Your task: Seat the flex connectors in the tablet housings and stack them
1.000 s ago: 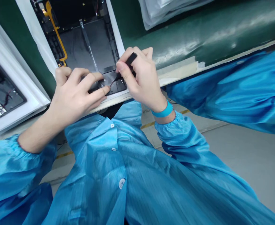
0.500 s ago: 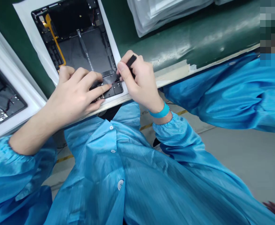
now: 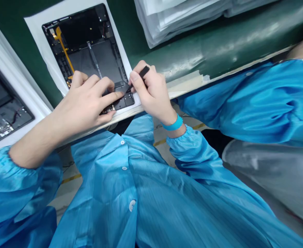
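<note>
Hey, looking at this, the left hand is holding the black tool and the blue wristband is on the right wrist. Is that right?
Not quite. The head view shows the black pry tool held in the right hand, not the left hand. The blue wristband is on the right wrist, as you said.

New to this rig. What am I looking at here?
All the shots come from one camera on a person's head, looking down at their own bare hands; no machine is involved. The right hand pinches a slim black pry tool, its tip at the opened tablet on a white sheet on a green bench mat. The left hand rests on the tablet's lower end. A blue wrist strap circles the right wrist. A second opened device lies to the left.
</note>
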Available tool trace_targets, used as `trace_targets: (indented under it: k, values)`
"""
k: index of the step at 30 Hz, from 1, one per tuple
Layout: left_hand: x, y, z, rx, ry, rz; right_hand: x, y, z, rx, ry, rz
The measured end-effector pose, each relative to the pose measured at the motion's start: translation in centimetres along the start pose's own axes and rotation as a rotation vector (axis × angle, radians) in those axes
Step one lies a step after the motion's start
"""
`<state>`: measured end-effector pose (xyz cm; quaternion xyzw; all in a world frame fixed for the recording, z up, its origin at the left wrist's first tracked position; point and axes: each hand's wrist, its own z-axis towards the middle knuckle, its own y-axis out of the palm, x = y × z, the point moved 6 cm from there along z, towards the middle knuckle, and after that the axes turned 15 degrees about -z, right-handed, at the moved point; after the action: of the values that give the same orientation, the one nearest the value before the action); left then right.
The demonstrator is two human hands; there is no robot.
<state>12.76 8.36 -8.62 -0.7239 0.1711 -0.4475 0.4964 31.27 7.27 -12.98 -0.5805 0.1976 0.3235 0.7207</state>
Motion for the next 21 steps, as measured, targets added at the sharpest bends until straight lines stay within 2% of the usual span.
trace_targets:
  k: [4,8,10,12,14,15,17,19,21]
  values:
    - [0.3,0.0,0.4,-0.010,-0.006,-0.006,-0.1,0.2,0.0,-0.002,-0.024,-0.012]
    - [-0.2,-0.7,0.5,-0.066,-0.023,0.023,-0.1,-0.4,-0.4,0.118,-0.005,0.119]
    - [-1.3,-2.5,0.7,-0.040,-0.057,0.008,0.2,-1.0,-1.1,0.217,0.062,0.258]
    - [-3.2,-5.2,1.3,0.021,-0.153,0.019,0.1,-1.8,-2.4,0.340,0.125,0.410]
    - [-5.7,-8.1,2.1,0.072,-0.288,0.052,-0.7,-2.2,-4.1,0.362,0.171,0.585]
    - [-7.1,-9.4,2.6,0.072,-0.365,0.060,-1.3,-2.0,-5.1,0.312,0.192,0.690]
    - [-9.9,-11.0,3.8,0.026,-0.497,0.046,-3.1,-0.5,-7.2,0.053,0.267,0.921]
    - [-12.5,-11.8,5.0,-0.019,-0.567,0.039,-4.8,1.6,-9.7,-0.207,0.350,1.082]
    - [-14.4,-12.1,6.2,-0.030,-0.584,0.064,-5.9,3.7,-11.7,-0.379,0.399,1.134]
